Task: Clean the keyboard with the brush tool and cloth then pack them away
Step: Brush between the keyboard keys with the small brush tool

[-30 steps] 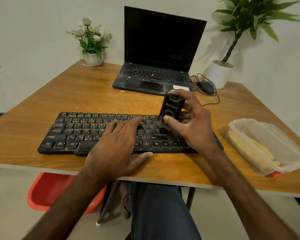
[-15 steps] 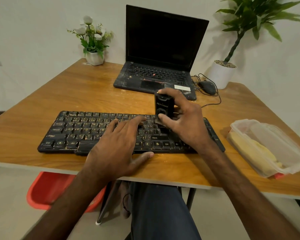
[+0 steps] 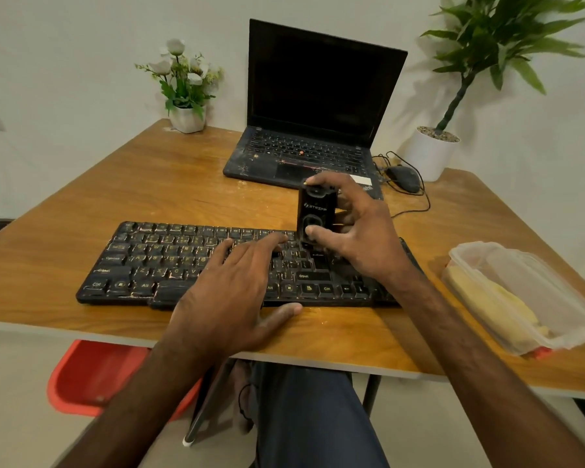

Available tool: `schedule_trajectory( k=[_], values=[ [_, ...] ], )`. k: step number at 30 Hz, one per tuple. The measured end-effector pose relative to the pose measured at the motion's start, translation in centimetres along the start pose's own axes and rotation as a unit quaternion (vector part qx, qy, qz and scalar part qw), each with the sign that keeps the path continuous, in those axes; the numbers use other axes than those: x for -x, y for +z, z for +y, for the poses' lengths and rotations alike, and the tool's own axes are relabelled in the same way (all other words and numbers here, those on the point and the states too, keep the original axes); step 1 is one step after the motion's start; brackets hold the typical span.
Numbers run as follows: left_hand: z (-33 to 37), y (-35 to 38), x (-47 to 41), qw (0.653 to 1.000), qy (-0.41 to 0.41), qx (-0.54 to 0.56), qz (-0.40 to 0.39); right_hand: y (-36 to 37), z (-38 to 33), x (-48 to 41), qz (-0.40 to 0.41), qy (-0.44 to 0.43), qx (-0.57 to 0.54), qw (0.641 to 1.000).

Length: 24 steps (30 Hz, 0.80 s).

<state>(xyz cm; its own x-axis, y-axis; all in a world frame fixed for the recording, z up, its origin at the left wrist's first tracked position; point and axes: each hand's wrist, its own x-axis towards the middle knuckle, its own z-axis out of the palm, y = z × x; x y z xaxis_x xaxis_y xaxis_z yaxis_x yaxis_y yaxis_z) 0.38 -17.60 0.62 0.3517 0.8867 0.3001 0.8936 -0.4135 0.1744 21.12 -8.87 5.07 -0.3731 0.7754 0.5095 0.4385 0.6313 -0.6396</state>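
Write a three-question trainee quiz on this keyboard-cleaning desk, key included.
1. True or false: the left hand lies flat, fingers straight, on the black full-size keyboard.
2. What does the right hand hold in its grip? A. the black box-shaped brush tool; B. a black mouse; C. a white flower pot.
3. Fill in: the yellow cloth lies in the clear plastic ____.
Key: 1 true; 2 A; 3 container.
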Motion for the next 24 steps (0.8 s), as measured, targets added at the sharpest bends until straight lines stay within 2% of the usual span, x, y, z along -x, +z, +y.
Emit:
schedule_trajectory(
  k=[2,7,13,20,24],
  values=[
    [0.1,-0.1,0.0,1.000,0.000,0.003,0.000,-0.2,-0.2,-0.4,-0.027,-0.003,0.007,1.000],
    [0.2,-0.2,0.1,1.000,0.001,0.009,0.004,1.0,0.0,-1.3,-0.015,-0.009,0.037,0.999],
    [0.0,0.0,0.2,1.000,0.000,0.003,0.003,-1.2,-0.4,-1.2,-0.072,0.025,-0.036,0.996],
    [0.0,0.1,0.1,1.000,0.001,-0.002,0.012,0.9,0.3,-1.4,0.008,0.004,0.009,1.000],
    [-0.1,0.0,0.1,1.000,-0.001,0.002,0.005,-0.3,0.0,-0.6,-0.036,0.026,-0.026,0.999]
  ],
)
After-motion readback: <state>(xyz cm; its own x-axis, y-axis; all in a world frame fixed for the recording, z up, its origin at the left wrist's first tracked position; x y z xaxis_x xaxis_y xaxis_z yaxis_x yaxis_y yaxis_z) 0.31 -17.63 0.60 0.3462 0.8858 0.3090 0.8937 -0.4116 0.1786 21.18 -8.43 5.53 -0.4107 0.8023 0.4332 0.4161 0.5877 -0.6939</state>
